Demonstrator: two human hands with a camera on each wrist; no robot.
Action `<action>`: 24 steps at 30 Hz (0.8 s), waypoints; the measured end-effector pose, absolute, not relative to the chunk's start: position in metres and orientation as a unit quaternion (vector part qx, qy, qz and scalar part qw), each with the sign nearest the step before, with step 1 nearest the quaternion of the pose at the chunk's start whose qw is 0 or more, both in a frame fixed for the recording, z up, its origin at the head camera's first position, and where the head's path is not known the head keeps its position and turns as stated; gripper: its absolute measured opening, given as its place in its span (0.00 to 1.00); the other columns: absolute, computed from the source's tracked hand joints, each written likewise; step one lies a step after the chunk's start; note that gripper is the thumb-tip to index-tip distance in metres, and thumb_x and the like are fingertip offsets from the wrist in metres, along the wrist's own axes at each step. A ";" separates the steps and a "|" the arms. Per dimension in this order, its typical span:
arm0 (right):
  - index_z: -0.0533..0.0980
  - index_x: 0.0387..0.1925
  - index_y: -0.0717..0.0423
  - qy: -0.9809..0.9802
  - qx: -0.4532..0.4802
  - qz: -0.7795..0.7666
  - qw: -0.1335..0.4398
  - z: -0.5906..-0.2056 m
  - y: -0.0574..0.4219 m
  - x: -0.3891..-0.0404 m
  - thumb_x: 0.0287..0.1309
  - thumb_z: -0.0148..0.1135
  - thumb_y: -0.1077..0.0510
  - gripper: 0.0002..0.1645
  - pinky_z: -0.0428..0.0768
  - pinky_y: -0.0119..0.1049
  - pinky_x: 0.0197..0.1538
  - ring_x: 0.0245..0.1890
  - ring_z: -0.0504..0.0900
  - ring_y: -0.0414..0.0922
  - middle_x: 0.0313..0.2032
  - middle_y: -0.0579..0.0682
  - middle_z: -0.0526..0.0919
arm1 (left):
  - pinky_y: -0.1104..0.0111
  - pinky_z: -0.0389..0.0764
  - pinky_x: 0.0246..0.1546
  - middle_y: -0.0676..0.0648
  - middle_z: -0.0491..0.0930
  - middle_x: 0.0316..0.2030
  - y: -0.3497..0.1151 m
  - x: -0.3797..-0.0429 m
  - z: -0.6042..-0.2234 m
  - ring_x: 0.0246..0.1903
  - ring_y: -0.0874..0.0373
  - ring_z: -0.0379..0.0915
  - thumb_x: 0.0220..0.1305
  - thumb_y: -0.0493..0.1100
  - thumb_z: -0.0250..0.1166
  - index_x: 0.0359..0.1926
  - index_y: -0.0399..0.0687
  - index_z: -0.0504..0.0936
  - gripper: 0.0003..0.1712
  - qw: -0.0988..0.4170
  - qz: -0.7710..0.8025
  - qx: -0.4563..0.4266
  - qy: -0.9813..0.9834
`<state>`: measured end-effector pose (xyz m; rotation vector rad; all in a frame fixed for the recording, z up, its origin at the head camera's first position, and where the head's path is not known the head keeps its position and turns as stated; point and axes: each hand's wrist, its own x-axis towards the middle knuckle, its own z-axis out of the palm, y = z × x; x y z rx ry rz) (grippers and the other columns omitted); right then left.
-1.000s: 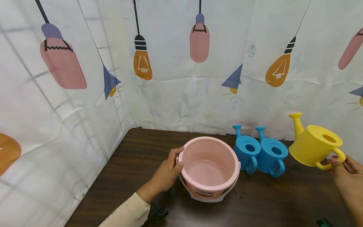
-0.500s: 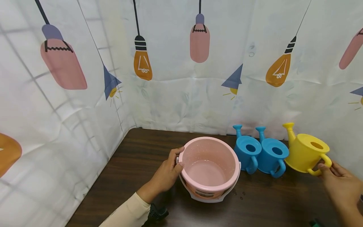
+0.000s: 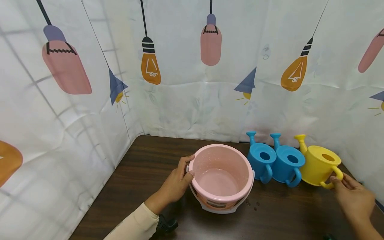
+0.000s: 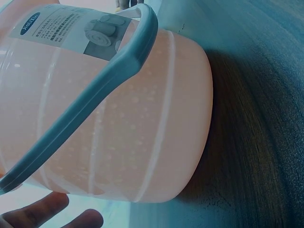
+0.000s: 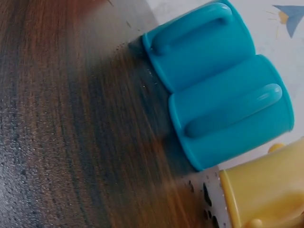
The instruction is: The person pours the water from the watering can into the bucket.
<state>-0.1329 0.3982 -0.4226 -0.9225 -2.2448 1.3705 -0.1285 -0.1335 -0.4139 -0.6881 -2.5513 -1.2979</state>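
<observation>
A pink bucket [image 3: 220,183] with its white handle [image 4: 90,99] hanging down stands upright on the dark wooden table. My left hand [image 3: 177,181] holds its rim at the left side, thumb over the edge. On the right, my right hand [image 3: 352,195] pinches the handle of a yellow watering can [image 3: 318,165]. That can sits upright at the end of a row, close beside a blue watering can [image 3: 289,163]. Another blue watering can [image 3: 261,160] stands between it and the bucket. In the right wrist view the yellow can [image 5: 266,187] shows only partly, and the right hand is out of sight.
Water drops [image 3: 255,205] lie on the table [image 3: 144,160] right of the bucket. A black object [image 3: 166,225] is partly hidden by the left sleeve. A patterned white curtain [image 3: 186,110] hangs behind the table and along its left side.
My right hand has brought the yellow watering can left and down, from raised at the right to beside the blue cans. The left hand and bucket have stayed put.
</observation>
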 end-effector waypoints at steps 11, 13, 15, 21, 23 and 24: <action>0.64 0.73 0.57 -0.812 -0.319 0.457 0.172 -0.431 0.401 -0.131 0.70 0.59 0.44 0.38 0.71 0.15 0.24 0.29 0.73 0.15 0.64 0.63 0.67 | 0.52 0.77 0.54 0.44 0.82 0.56 -0.132 -0.129 -0.411 0.51 0.55 0.79 0.72 0.49 0.51 0.74 0.54 0.59 0.31 0.081 -0.444 -0.228 -0.863; 0.65 0.73 0.58 -0.812 -0.317 0.458 0.176 -0.432 0.400 -0.130 0.70 0.60 0.44 0.37 0.71 0.15 0.25 0.29 0.73 0.15 0.64 0.63 0.67 | 0.52 0.76 0.54 0.44 0.81 0.57 -0.131 -0.129 -0.411 0.52 0.55 0.79 0.71 0.49 0.51 0.74 0.54 0.59 0.32 0.080 -0.443 -0.227 -0.864; 0.66 0.72 0.59 -0.817 -0.312 0.454 0.172 -0.432 0.400 -0.130 0.70 0.60 0.45 0.38 0.71 0.15 0.24 0.27 0.72 0.14 0.63 0.63 0.68 | 0.51 0.76 0.55 0.43 0.79 0.60 -0.130 -0.129 -0.411 0.53 0.55 0.78 0.71 0.49 0.51 0.73 0.54 0.60 0.31 0.082 -0.441 -0.227 -0.864; 0.66 0.71 0.66 -0.856 -0.299 0.402 0.128 -0.431 0.400 -0.125 0.71 0.59 0.42 0.40 0.79 0.26 0.31 0.26 0.79 0.25 0.60 0.64 0.71 | 0.50 0.75 0.56 0.43 0.76 0.64 -0.130 -0.129 -0.411 0.54 0.55 0.77 0.70 0.49 0.52 0.73 0.54 0.60 0.32 0.077 -0.443 -0.220 -0.866; 0.66 0.71 0.68 -0.870 -0.293 0.379 0.117 -0.431 0.400 -0.124 0.71 0.58 0.41 0.41 0.82 0.37 0.35 0.39 0.87 0.44 0.60 0.65 0.72 | 0.51 0.76 0.55 0.44 0.79 0.60 -0.131 -0.128 -0.410 0.53 0.55 0.78 0.70 0.49 0.52 0.73 0.54 0.60 0.32 0.076 -0.443 -0.219 -0.866; 0.66 0.70 0.69 -0.874 -0.289 0.373 0.114 -0.432 0.400 -0.124 0.72 0.58 0.41 0.41 0.82 0.42 0.37 0.46 0.86 0.54 0.60 0.66 0.72 | 0.51 0.76 0.55 0.44 0.80 0.59 -0.131 -0.128 -0.410 0.52 0.55 0.78 0.70 0.49 0.52 0.74 0.54 0.60 0.32 0.076 -0.443 -0.220 -0.866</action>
